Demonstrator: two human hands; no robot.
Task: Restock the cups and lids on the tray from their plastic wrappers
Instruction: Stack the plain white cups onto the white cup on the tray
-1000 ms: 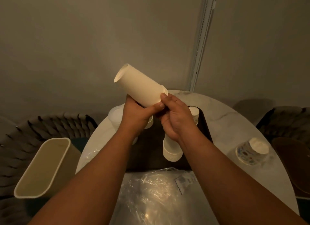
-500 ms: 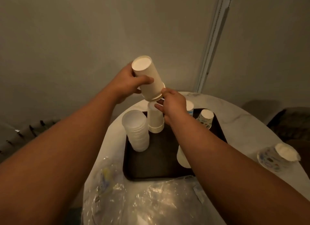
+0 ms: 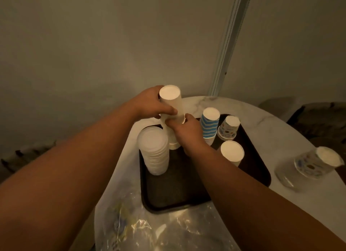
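The left hand (image 3: 149,105) was curled around a stack of plain white cups (image 3: 171,102), held upside down and slightly tilted above the far left part of the dark tray (image 3: 168,194). The right hand (image 3: 184,130) pinched the lower rim of that stack, just over a shorter white stack (image 3: 173,145) standing on the tray; whether the two stacks touched could not be determined. A tall stack of translucent lids (image 3: 154,153) stood on the tray's left side. A blue-striped cup stack (image 3: 209,127), a patterned cup stack (image 3: 228,129) and a further white cup stack (image 3: 232,152) stood on the right side. Crumpled plastic wrapper (image 3: 159,230) lay on the marble table (image 3: 271,131) nearest the camera. A wrapped sleeve of patterned cups (image 3: 316,164) lay on the table, right of the tray.
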